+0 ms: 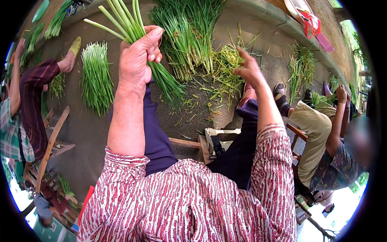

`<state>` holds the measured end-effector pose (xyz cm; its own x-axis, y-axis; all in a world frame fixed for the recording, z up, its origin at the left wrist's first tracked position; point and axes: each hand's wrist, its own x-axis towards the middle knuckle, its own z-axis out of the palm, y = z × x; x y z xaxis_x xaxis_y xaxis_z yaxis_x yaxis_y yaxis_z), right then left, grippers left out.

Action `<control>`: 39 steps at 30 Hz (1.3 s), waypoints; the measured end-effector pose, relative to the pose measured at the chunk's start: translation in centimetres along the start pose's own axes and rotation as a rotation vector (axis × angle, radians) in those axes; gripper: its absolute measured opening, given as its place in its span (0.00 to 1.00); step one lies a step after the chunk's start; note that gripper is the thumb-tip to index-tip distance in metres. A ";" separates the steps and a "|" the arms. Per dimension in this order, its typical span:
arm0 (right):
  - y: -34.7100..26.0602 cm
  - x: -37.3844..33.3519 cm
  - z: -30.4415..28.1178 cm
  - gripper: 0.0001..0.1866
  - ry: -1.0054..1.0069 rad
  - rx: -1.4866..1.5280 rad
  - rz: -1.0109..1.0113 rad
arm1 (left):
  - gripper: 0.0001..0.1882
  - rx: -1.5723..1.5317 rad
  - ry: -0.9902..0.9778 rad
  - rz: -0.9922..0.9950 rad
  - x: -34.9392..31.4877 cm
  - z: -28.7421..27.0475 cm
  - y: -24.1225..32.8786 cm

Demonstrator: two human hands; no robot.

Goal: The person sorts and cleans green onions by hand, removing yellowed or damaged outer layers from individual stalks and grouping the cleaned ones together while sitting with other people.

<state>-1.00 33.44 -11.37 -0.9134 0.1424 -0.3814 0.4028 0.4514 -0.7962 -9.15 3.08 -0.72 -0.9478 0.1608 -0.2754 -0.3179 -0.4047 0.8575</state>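
Note:
My left hand [141,54] is closed around a bunch of chives [163,78], raised in front of me. The pale, thick stalk ends point up and away, and the dark green leaf tips hang below the fist. My right hand [249,68] has its fingers apart with nothing in them, slightly smeared by motion. Beneath and beside it lies a heap of yellowed leaf trimmings [225,66]. Between my hands, farther off, a large pile of untrimmed chives [189,34] rests on the ground. A neat bundle of chives [96,76] lies to the left of my left forearm.
Loose scraps litter the concrete ground [189,117] by my feet. A raised curb [278,24] curves along the far side, with a red-strapped bag [308,20] beyond it. Seated co-workers flank me: a plaid sleeve [10,129] at left, khaki trousers [316,121] at right. More chives [302,66] lie right.

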 end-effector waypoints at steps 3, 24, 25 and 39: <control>3.8 0.9 1.2 0.34 -0.256 -0.449 0.249 | 0.06 -0.038 0.036 -0.009 -0.1 -0.5 0.3; 9.0 9.7 18.3 0.18 0.201 -0.016 0.388 | 0.08 -0.012 0.013 -0.038 -0.6 -0.7 2.1; 8.5 10.3 18.6 0.17 0.186 -0.036 0.395 | 0.08 -0.013 0.038 -0.036 -0.7 -0.7 2.1; 1.5 6.6 13.2 0.12 0.408 0.569 0.035 | 0.07 -0.043 0.047 0.003 -0.4 -1.0 1.9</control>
<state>-5.65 23.43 -21.29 -0.8037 0.5178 -0.2931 0.2986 -0.0752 -0.9514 -9.43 1.36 0.54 -0.9487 0.1172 -0.2935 -0.3144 -0.4436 0.8393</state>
